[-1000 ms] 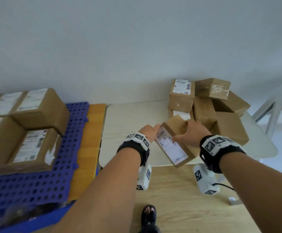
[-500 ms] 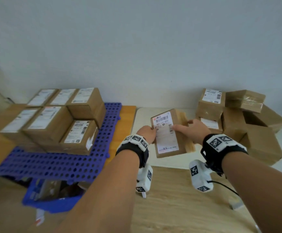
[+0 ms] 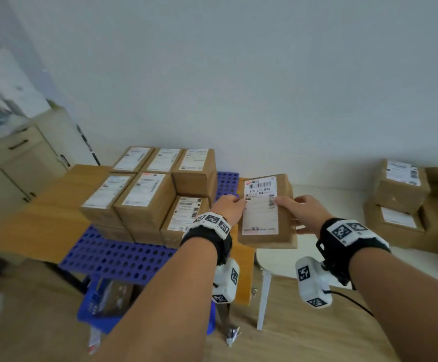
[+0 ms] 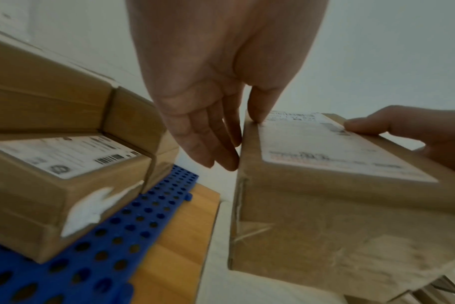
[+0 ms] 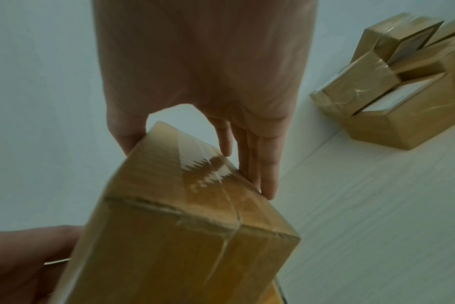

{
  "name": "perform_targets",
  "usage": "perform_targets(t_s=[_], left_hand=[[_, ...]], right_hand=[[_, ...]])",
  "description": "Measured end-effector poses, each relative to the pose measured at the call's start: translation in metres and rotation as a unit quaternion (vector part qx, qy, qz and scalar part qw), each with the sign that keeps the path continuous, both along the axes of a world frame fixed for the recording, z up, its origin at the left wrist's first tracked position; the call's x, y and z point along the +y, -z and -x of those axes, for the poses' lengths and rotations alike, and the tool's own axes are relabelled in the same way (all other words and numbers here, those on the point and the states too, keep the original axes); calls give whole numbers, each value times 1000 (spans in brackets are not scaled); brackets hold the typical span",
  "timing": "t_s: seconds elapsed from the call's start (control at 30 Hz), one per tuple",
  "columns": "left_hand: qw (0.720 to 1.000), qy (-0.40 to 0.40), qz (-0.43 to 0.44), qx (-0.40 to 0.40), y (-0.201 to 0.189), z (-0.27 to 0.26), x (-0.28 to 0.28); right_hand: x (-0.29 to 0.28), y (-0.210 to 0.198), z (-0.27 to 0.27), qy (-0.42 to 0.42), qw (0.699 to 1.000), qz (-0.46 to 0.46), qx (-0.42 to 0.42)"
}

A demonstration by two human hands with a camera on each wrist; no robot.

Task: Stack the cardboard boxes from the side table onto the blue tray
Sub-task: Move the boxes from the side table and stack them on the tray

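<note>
On the left, the blue tray (image 3: pixel 113 259) carries stacked boxes (image 3: pixel 144 194). Your left hand (image 3: pixel 229 207) and right hand (image 3: pixel 302 211) each grip a side of the labelled box (image 3: pixel 264 212), thumbs on top, holding it in the air between the tray and the remaining boxes (image 3: pixel 405 205) on the white table (image 3: pixel 317 194) at right.

Pale bare wall (image 3: pixel 238 74), wood-grain floor (image 3: pixel 304 340), beige cabinet (image 3: pixel 16 163) at left.
</note>
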State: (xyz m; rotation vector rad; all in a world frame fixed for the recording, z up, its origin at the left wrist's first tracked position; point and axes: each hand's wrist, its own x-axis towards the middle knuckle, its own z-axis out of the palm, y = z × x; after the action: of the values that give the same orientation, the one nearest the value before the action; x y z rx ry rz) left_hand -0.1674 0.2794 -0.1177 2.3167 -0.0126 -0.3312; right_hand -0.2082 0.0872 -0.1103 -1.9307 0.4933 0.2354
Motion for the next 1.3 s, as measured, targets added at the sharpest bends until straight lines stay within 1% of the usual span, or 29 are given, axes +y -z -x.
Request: perform_targets(t_s=[0.2,0.37,0.53,0.63,0.73,0.83,1.13,1.3], left_hand=[[999,-16,31,-15,-9,-20,86],[999,-9,26,-32,-19,-36,143],[998,5,8,-63,-24,-53,180],[997,7,8,-82,-24,-61,192],[996,3,12,-91,-22,-70,200],[996,2,5,-90,-18,-78,207],[995,17,-20,-91,-2,-93,215],[997,31,-24,-73,2,-103,218]], right_hand=[[84,2,-22,0,1000,2,-8],[142,5,-37,21,999,-35,-1],[178,10,-50,43,994,-97,13],[194,12,-55,62,990,-122,16],[205,13,-59,62,989,-136,17],[213,14,-66,53,990,-132,23],[223,29,-82,67,992,-106,35],[227,33,-90,70,991,-112,34]])
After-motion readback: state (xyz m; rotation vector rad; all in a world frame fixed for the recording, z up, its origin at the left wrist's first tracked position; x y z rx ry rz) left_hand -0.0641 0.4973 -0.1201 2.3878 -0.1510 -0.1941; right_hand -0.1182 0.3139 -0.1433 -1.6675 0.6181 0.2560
